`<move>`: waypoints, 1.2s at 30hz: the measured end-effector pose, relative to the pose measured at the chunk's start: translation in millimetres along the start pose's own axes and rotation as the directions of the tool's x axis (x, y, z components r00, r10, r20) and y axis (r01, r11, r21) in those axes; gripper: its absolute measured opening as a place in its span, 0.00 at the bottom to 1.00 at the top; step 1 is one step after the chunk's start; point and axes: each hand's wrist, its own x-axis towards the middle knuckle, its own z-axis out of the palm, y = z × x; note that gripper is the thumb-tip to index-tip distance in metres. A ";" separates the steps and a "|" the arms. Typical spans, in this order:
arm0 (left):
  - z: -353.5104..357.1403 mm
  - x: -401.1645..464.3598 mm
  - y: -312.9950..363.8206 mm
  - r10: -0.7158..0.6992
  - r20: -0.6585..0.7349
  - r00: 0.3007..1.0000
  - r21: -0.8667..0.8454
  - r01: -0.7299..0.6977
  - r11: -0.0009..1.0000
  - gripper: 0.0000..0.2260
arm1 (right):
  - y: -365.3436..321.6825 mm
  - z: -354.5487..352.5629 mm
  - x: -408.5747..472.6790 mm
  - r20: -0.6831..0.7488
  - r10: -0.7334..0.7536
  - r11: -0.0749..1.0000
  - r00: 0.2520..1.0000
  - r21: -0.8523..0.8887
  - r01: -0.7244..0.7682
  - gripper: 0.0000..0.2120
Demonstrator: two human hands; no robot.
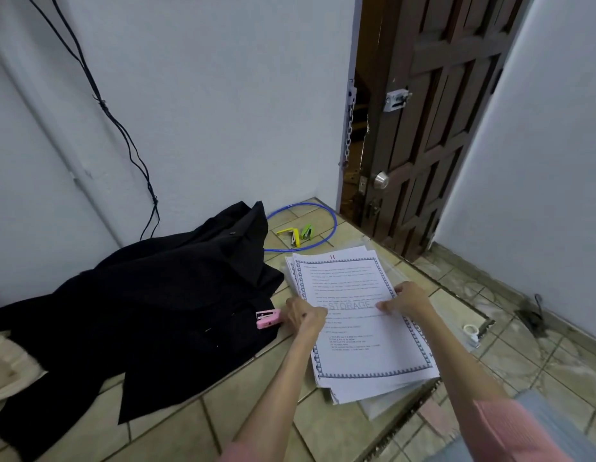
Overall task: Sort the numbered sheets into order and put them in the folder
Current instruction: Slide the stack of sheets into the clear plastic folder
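A stack of white printed sheets (356,345) with blue patterned borders lies on the tiled floor. The top sheet bears a red number at its top edge and a grey "STORAGE" watermark. A clear plastic folder (386,406) lies under the stack and sticks out at the near and far ends. My left hand (305,316) grips the stack's left edge with curled fingers. My right hand (406,300) rests on the top sheet near its right edge, with thumb and fingers pinching the paper.
A black garment (140,311) lies spread on the floor left of the stack, with a pink stapler (268,319) at its edge. Yellow (290,235) and green (306,231) staplers and a blue cable loop lie beyond. A tape roll (470,330) sits right. A wooden door (433,128) stands behind.
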 end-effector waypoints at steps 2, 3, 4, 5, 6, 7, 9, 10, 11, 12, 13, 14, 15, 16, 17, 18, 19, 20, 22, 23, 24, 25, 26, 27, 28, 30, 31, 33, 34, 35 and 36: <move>-1.7 -5.0 1.3 -0.019 -0.022 1.000 -0.046 0.018 0.999 0.23 | -3.7 0.6 -3.0 -0.022 0.026 0.998 0.999 0.058 -0.025 0.19; -3.2 -7.0 2.5 -0.022 -0.019 1.000 -0.064 0.021 0.998 0.21 | -6.7 -0.1 -5.2 -0.025 0.034 0.996 0.999 0.089 -0.032 0.23; -3.0 -5.2 2.4 -0.025 0.014 1.000 -0.092 0.027 0.995 0.20 | -7.9 -0.2 -5.8 -0.021 0.045 0.991 0.999 0.127 -0.042 0.25; -3.1 -4.5 2.9 -0.024 0.074 0.997 -0.149 0.035 0.988 0.19 | -8.4 -0.7 -7.1 -0.006 0.050 0.986 0.999 0.156 -0.049 0.24; -4.1 -6.5 4.3 -0.018 0.146 0.989 -0.209 0.049 0.977 0.21 | -8.2 -1.6 -8.3 0.021 0.056 0.979 0.998 0.193 -0.059 0.22; -4.1 -6.5 4.2 0.004 0.203 0.979 -0.249 0.048 0.967 0.23 | -7.2 -2.9 -11.5 0.052 0.055 0.970 0.997 0.232 -0.065 0.18; -4.8 -11.4 5.5 0.082 0.268 0.960 -0.255 -0.011 0.967 0.27 | -4.3 -6.5 -18.2 0.100 0.041 0.937 0.994 0.341 -0.073 0.14; -6.4 -16.0 5.3 0.118 0.294 0.949 -0.260 -0.040 0.965 0.26 | -1.7 -8.9 -21.0 0.116 0.031 0.916 0.993 0.393 -0.075 0.14; -9.4 -20.5 4.6 0.149 0.321 0.935 -0.278 -0.058 0.959 0.25 | 0.1 -12.2 -24.9 0.132 0.010 0.899 0.991 0.432 -0.067 0.12; -13.2 -23.3 3.1 0.184 0.345 0.920 -0.308 -0.074 0.949 0.24 | 2.7 -16.0 -27.8 0.148 -0.027 0.872 0.989 0.487 -0.049 0.12; -19.3 -26.2 1.8 0.227 0.366 0.902 -0.341 -0.097 0.935 0.23 | 4.7 -20.9 -30.6 0.171 -0.082 0.822 0.982 0.568 -0.031 0.14; -27.9 -30.2 0.2 0.265 0.374 0.889 -0.361 -0.124 0.924 0.20 | 6.7 -25.1 -32.5 0.199 -0.152 0.756 0.968 0.655 -0.015 0.17; -38.5 -34.3 -1.6 0.302 0.373 0.877 -0.380 -0.153 0.912 0.19 | 5.9 -29.3 -36.7 0.228 -0.225 0.684 0.947 0.730 -0.013 0.20; -51.2 -37.9 -4.2 0.339 0.369 0.865 -0.405 -0.178 0.897 0.18 | 2.0 -32.8 -43.8 0.255 -0.307 0.626 0.917 0.779 -0.007 0.20; -65.2 -41.0 -7.9 0.369 0.356 0.858 -0.432 -0.199 0.879 0.18 | -5.6 -34.8 -54.6 0.280 -0.387 0.596 0.878 0.803 0.007 0.19; -80.6 -46.4 -11.8 0.403 0.331 0.853 -0.445 -0.236 0.864 0.18 | -16.8 -34.7 -65.4 0.293 -0.451 0.581 0.843 0.813 0.028 0.19; -96.9 -52.7 -16.4 0.441 0.293 0.848 -0.451 -0.285 0.846 0.18 | -31.2 -32.8 -80.1 0.296 -0.502 0.573 0.813 0.818 0.056 0.19; -113.8 -59.6 -22.2 0.472 0.229 0.851 -0.448 -0.339 0.828 0.17 | -46.3 -27.6 -93.3 0.281 -0.535 0.564 0.797 0.821 0.089 0.18; -149.7 -73.1 -35.8 0.522 0.037 0.852 -0.412 -0.462 0.785 0.14 | -78.2 -9.4 -121.1 0.220 -0.590 0.533 0.777 0.829 0.170 0.17; -168.0 -80.5 -43.4 0.536 -0.069 0.841 -0.386 -0.518 0.763 0.12 | -94.1 1.8 -136.1 0.180 -0.616 0.512 0.767 0.832 0.216 0.17; -185.4 -89.4 -50.6 0.543 -0.164 0.824 -0.366 -0.562 0.742 0.11 | -109.5 13.1 -152.6 0.137 -0.645 0.482 0.752 0.836 0.261 0.16; -201.9 -98.5 -57.8 0.540 -0.246 0.805 -0.359 -0.593 0.720 0.10 | -123.7 24.0 -167.6 0.097 -0.677 0.453 0.729 0.836 0.309 0.17; -217.3 -106.2 -65.1 0.533 -0.316 0.785 -0.349 -0.619 0.704 0.11 | -136.3 34.7 -181.2 0.070 -0.709 0.429 0.702 0.833 0.350 0.17; -232.2 -113.6 -72.1 0.526 -0.380 0.761 -0.332 -0.642 0.691 0.12 | -147.5 45.0 -193.1 0.054 -0.737 0.411 0.673 0.827 0.384 0.17; -246.0 -118.9 -79.2 0.524 -0.431 0.735 -0.311 -0.666 0.678 0.12 | -156.8 54.3 -203.8 0.047 -0.763 0.392 0.644 0.826 0.404 0.17; -271.8 -127.8 -95.6 0.522 -0.496 0.694 -0.269 -0.694 0.668 0.13 | -169.9 70.9 -220.8 0.047 -0.806 0.364 0.589 0.825 0.432 0.16; -282.7 -132.4 -104.4 0.515 -0.501 0.695 -0.250 -0.686 0.683 0.14 | -173.4 78.7 -227.3 0.054 -0.824 0.359 0.564 0.819 0.448 0.16; -299.6 -139.5 -124.1 0.486 -0.482 0.729 -0.222 -0.638 0.738 0.18 | -174.2 92.6 -235.6 0.095 -0.853 0.375 0.513 0.795 0.477 0.16; -305.0 -142.2 -133.9 0.466 -0.482 0.742 -0.217 -0.616 0.757 0.18 | -172.4 98.4 -238.3 0.124 -0.863 0.389 0.489 0.781 0.489 0.15; -309.1 -144.3 -143.5 0.445 -0.497 0.746 -0.222 -0.604 0.765 0.16 | -170.1 104.2 -239.3 0.150 -0.871 0.403 0.468 0.762 0.507 0.15; -311.6 -145.0 -151.1 0.431 -0.517 0.739 -0.225 -0.603 0.765 0.15 | -168.0 109.3 -240.3 0.169 -0.878 0.412 0.447 0.741 0.530 0.15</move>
